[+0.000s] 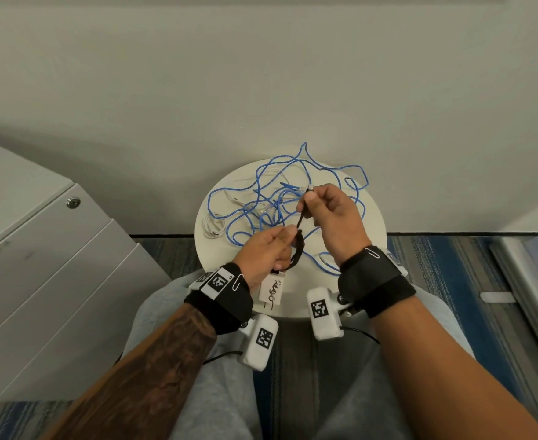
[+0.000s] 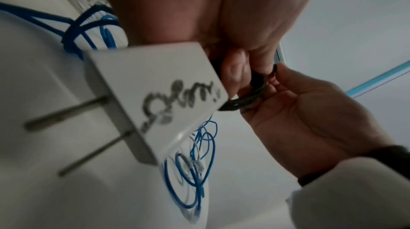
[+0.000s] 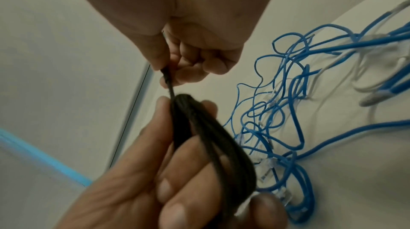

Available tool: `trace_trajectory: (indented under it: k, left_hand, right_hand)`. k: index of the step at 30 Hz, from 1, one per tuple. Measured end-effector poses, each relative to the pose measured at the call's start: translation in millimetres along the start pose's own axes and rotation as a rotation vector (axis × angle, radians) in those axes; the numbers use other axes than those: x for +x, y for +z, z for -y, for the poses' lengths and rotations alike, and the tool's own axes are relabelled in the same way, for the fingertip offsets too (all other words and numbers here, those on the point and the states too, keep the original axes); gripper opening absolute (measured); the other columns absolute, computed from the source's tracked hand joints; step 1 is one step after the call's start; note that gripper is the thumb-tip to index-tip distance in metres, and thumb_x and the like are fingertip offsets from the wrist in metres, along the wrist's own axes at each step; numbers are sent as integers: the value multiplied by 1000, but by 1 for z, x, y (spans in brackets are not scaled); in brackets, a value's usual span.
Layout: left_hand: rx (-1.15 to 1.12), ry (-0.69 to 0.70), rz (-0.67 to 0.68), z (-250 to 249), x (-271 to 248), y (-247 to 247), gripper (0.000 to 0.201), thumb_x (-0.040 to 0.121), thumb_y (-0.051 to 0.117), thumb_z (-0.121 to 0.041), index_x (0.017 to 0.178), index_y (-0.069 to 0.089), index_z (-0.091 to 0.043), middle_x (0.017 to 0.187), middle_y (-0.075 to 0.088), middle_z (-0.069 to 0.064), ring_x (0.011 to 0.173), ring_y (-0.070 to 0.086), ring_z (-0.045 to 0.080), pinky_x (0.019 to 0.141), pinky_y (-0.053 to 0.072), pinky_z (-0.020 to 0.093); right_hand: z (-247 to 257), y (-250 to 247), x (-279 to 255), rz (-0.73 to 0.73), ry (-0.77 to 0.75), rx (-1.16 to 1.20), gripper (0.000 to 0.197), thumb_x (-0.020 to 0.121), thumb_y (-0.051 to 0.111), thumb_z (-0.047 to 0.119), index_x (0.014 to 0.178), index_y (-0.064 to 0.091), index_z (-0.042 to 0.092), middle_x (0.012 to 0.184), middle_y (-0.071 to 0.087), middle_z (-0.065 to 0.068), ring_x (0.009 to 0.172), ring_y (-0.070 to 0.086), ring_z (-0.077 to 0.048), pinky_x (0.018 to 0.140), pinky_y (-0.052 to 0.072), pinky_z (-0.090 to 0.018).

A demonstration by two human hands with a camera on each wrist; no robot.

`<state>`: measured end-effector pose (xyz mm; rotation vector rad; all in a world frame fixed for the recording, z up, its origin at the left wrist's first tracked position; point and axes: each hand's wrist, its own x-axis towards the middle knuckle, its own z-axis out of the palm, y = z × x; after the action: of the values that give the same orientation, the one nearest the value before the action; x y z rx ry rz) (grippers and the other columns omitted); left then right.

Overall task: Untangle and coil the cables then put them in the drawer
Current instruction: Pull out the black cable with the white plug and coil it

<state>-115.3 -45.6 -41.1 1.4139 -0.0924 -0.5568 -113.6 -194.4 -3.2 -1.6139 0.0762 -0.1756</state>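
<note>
My left hand (image 1: 271,249) grips a small coil of black cable (image 1: 297,254) above the near part of a round white table (image 1: 372,217). A white plug-in charger (image 1: 271,292) with dark writing hangs under that hand; in the left wrist view the charger (image 2: 155,99) shows two metal prongs. My right hand (image 1: 328,211) pinches the free end of the black cable (image 3: 168,82) near its connector, held up above the coil (image 3: 206,145). A tangle of blue cables (image 1: 280,198) and a white cable (image 1: 212,222) lies on the table behind my hands.
A grey cabinet with drawers (image 1: 39,265) and a round lock (image 1: 73,202) stands at the left, its drawers closed. A pale wall rises behind the table. Striped blue carpet (image 1: 451,281) covers the floor. My knees in grey trousers sit under the table's near edge.
</note>
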Motion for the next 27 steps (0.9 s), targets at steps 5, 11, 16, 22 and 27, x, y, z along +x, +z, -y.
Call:
trace_trajectory:
  k: [5, 11, 16, 22, 27]
  left_hand:
    - [-128, 26, -1, -5, 0, -2, 12, 103, 41, -9, 101, 53, -9, 58, 35, -6, 52, 33, 8, 53, 36, 17]
    - [-316, 100, -120, -5, 2, -18, 12, 97, 53, -11, 97, 64, -13, 78, 64, 4, 72, 61, 21, 65, 56, 37]
    - [-372, 119, -179, -8, 6, -19, 15, 96, 53, -6, 107, 64, -7, 81, 68, 8, 73, 66, 20, 67, 58, 40]
    - [-296, 103, -260, -4, 4, -21, 20, 93, 60, -7, 111, 67, -7, 112, 67, 23, 99, 65, 32, 85, 56, 48]
    - [-156, 102, -261, -2, 4, -23, 22, 95, 59, -14, 115, 68, -14, 110, 71, 14, 101, 69, 30, 76, 58, 43]
  right_hand:
    - [-6, -1, 4, -118, 32, 95, 10, 102, 52, 13, 100, 58, 7, 81, 69, 3, 67, 56, -9, 69, 49, -28]
    - [-11, -11, 4, 33, 36, 48, 12, 97, 59, 2, 106, 61, 8, 89, 64, -9, 74, 64, -15, 73, 54, -29]
    - [-25, 13, -5, 143, 89, -56, 12, 97, 57, 0, 96, 63, 10, 87, 63, -11, 76, 61, -18, 73, 53, -32]
    - [-25, 19, -9, 141, 212, 18, 9, 99, 56, 11, 97, 64, 12, 82, 68, -4, 76, 63, -15, 75, 52, -30]
    - [-21, 20, -12, 171, 213, 116, 23, 96, 65, 15, 114, 53, 9, 86, 70, -12, 80, 67, -21, 81, 55, -36]
